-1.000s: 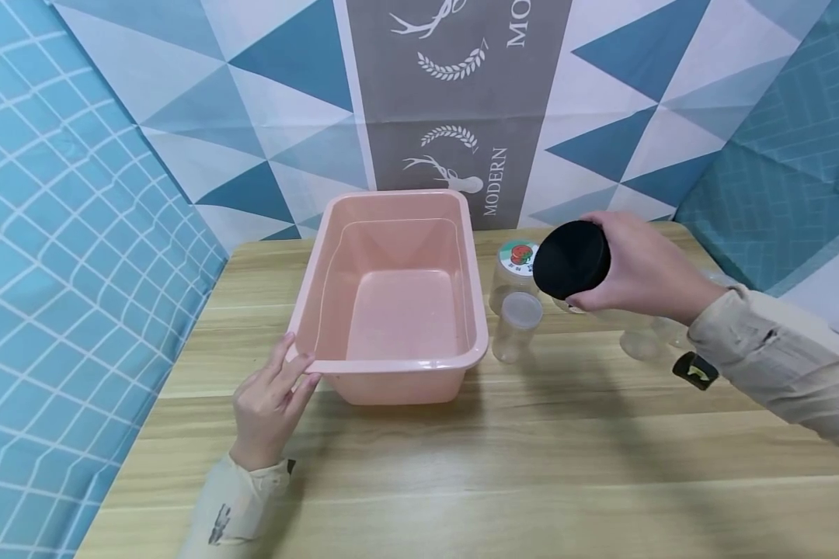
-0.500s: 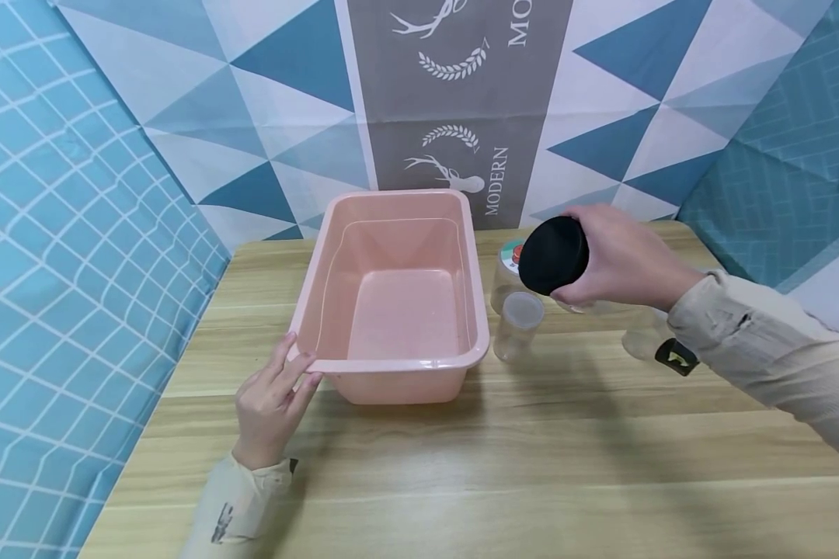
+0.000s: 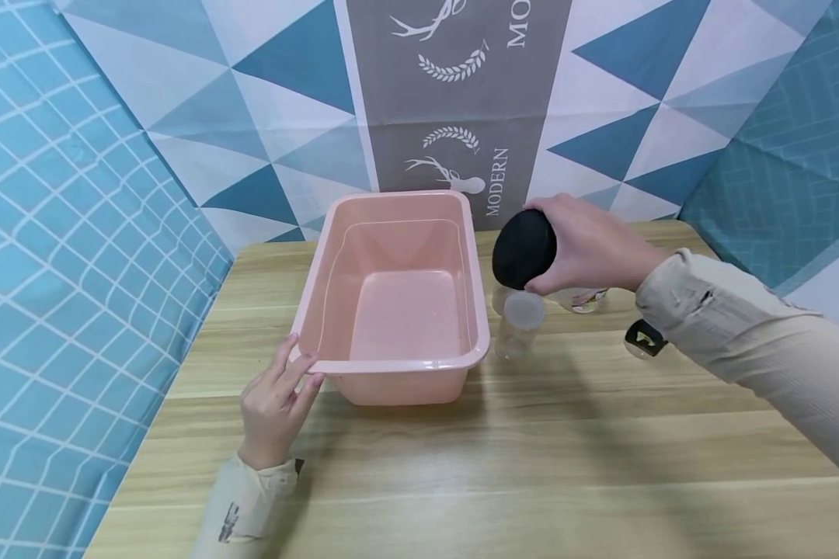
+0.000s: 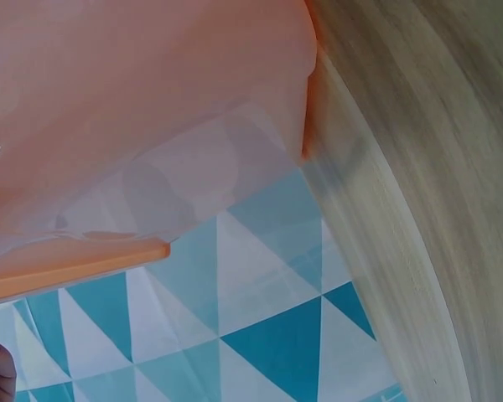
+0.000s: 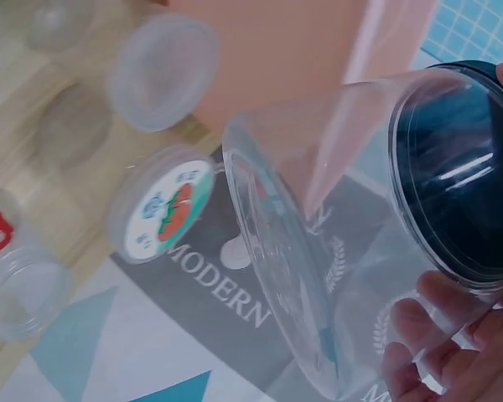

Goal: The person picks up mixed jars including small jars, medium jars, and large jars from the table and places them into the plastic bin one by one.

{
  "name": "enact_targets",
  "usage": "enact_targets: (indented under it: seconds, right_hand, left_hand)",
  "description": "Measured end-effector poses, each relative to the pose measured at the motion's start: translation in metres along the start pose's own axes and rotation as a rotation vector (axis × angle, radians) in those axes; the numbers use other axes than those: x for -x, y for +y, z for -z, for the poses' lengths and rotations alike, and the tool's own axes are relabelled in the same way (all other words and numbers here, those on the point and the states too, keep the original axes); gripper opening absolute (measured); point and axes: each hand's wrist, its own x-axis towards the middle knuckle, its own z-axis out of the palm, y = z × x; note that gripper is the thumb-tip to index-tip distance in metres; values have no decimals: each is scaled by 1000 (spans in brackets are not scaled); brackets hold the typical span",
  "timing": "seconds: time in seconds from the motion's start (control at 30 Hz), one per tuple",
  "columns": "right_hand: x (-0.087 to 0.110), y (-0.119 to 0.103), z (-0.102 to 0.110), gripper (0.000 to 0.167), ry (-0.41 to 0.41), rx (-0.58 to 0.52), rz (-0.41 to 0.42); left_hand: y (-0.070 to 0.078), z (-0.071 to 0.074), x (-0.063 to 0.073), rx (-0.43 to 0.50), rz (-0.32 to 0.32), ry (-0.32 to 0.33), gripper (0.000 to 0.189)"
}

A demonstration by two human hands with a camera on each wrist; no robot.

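My right hand (image 3: 580, 241) grips a large clear jar by its black lid (image 3: 524, 250), at the right of the pink basin (image 3: 412, 365). In the right wrist view the clear jar (image 5: 318, 167) is tilted, with fingers (image 5: 440, 335) curled round the lid end. Below it in the head view stands a small clear jar with a frosted lid (image 3: 523, 310). A jar with a tomato-printed lid (image 5: 172, 209) shows in the right wrist view. My left hand (image 3: 276, 411) holds the basin's near left corner, fingers over the rim and thumb at its front side.
A clear jar with a red label (image 3: 583, 300) stands partly hidden under my right hand. A small black piece (image 3: 645, 338) hangs by the right sleeve. Patterned cloth (image 3: 273, 101) rises behind the wooden table (image 3: 503, 481).
My right hand has carried the black-lidded jar left toward the basin, so it now covers the tomato-printed lid in the head view. The left hand keeps its place on the rim.
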Motion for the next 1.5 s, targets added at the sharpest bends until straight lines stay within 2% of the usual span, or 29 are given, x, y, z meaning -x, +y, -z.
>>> enact_targets:
  seconds: [0.27,0.43,0.63,0.77,1.0,1.17,1.5]
  right_hand:
    - [-19,-15,-1,81,-40,-20,2]
    - [-29,-22,-7,80,-48,-79,44]
    - [-38,-31,-11,81,-53,-93,69]
    - [-49,-40,-16,75,-58,-123,111]
    - [-60,-51,-22,71,-59,-60,132]
    - [-65,-61,-21,65,-71,-60,144]
    - [-75,-75,-31,67,-85,-5,159]
  left_hand:
    - [0,-1,1,18,6,5,48]
    - [-1,1,1,10,-2,5,46]
    - [0,2,0,8,-16,-2,46]
    - [-1,3,0,2,-13,5,47]
    - [-2,3,0,8,-23,-14,45]
    - [-2,4,0,5,-19,-18,46]
    - [-3,3,1,24,-25,-21,45]
